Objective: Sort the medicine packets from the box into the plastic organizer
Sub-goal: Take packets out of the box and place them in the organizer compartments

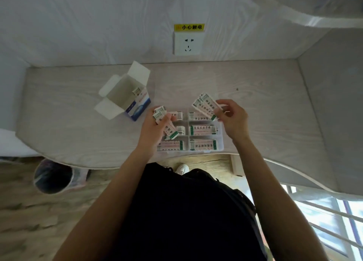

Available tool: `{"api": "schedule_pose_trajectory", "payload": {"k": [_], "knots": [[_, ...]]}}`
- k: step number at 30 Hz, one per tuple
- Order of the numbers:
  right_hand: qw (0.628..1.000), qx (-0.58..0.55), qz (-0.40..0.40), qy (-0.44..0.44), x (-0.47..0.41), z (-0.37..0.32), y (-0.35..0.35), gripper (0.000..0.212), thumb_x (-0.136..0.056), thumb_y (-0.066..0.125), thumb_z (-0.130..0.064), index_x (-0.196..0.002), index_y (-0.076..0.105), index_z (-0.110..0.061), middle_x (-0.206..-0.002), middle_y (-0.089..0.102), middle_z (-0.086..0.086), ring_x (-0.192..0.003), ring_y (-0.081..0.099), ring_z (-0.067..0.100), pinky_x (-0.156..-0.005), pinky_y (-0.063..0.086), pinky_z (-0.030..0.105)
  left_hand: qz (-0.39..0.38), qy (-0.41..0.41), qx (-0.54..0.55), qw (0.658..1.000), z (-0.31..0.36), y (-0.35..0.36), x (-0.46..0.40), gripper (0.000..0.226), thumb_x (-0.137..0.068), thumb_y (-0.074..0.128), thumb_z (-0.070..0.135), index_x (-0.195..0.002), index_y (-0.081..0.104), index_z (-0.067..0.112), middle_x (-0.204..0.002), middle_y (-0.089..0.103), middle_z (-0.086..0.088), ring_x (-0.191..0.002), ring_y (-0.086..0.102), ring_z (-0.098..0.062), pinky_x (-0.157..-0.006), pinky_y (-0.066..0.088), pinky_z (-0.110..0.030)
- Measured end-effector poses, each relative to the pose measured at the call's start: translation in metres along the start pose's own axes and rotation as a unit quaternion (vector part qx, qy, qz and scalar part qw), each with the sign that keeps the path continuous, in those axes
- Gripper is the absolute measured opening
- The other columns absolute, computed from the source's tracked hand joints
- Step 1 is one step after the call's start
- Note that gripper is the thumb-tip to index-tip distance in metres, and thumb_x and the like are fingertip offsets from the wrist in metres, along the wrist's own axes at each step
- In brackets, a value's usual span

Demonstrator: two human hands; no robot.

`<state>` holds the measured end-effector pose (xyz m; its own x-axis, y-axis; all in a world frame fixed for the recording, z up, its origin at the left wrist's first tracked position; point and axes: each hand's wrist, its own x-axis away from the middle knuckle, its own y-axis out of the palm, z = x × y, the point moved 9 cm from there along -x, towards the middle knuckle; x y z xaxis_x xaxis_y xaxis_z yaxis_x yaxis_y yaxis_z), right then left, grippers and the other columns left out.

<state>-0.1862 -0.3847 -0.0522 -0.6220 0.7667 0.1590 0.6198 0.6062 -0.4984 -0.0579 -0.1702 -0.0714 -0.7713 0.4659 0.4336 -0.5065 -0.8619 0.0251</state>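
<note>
A clear plastic organizer (pixel 221 135) lies near the table's front edge, its compartments holding white-and-green medicine packets (pixel 203 130). My left hand (pixel 155 128) hovers over its left side and grips a small bunch of packets (pixel 159 113). My right hand (pixel 232 119) is above the organizer's right side and pinches two or three fanned packets (pixel 204 105). The opened white-and-blue box (pixel 125 97) stands to the left, flaps up, with one packet (pixel 137 90) showing inside.
The pale wood-grain table (pixel 275 111) sits against a wall with a power socket (pixel 187 43) and a yellow warning label. A side panel rises at the right. A bin (pixel 53 177) stands on the floor below the table's left front edge.
</note>
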Motion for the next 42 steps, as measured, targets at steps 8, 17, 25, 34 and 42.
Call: {"api": "schedule_pose_trajectory", "payload": {"k": [8,17,25,34,42], "knots": [[0.961,0.210,-0.127,-0.128,-0.022,-0.023,0.022,0.018,-0.092,0.057,-0.019,-0.107,0.067,-0.021,-0.095,0.066,-0.005,-0.078,0.055,0.008,-0.072,0.041,0.021,-0.015,-0.065,0.060,0.996,-0.007,0.000,-0.006,0.010,-0.095,0.046,0.013,-0.100,0.041,0.020,-0.070,0.058,0.000,-0.054,0.060,-0.015,-0.061,0.053,-0.036],[0.884,0.391,-0.120,-0.226,-0.010,-0.033,0.040,0.023,-0.098,0.046,-0.025,-0.113,0.061,-0.020,-0.107,0.064,0.000,-0.099,0.053,0.018,-0.078,0.037,0.025,-0.050,-0.102,0.109,0.988,-0.002,0.012,-0.003,0.046,-0.093,0.040,0.004,-0.138,0.033,0.012,-0.090,0.065,-0.007,-0.066,0.064,-0.018,-0.071,0.055,-0.042],[0.844,0.437,-0.128,-0.282,-0.002,-0.038,0.053,0.026,-0.097,0.045,-0.024,-0.112,0.064,-0.015,-0.109,0.065,0.004,-0.101,0.054,0.022,-0.085,0.036,0.031,-0.076,-0.053,0.045,0.995,0.002,0.014,-0.003,0.051,-0.097,0.038,0.003,-0.141,0.025,0.026,-0.106,0.066,-0.007,-0.088,0.069,-0.021,-0.081,0.053,-0.039],[0.903,0.330,-0.052,-0.271,0.009,-0.055,0.036,0.019,-0.093,0.056,-0.025,-0.104,0.067,-0.014,-0.098,0.069,0.003,-0.089,0.061,0.020,-0.083,0.042,0.031,-0.076,-0.015,-0.060,0.995,0.007,0.016,0.000,0.025,-0.087,0.061,0.008,-0.112,0.061,0.009,-0.099,0.071,-0.005,-0.091,0.069,-0.021,-0.080,0.056,-0.038],[0.983,-0.059,-0.171,-0.037,0.019,-0.039,0.046,0.023,-0.084,0.069,-0.024,-0.105,0.063,-0.021,-0.084,0.066,-0.001,-0.064,0.064,0.008,-0.054,0.051,0.018,-0.150,0.030,-0.202,0.967,0.024,0.053,0.000,0.024,-0.076,0.074,0.021,-0.097,0.064,0.029,-0.088,0.070,0.005,-0.079,0.069,-0.014,-0.068,0.057,-0.026]]}}
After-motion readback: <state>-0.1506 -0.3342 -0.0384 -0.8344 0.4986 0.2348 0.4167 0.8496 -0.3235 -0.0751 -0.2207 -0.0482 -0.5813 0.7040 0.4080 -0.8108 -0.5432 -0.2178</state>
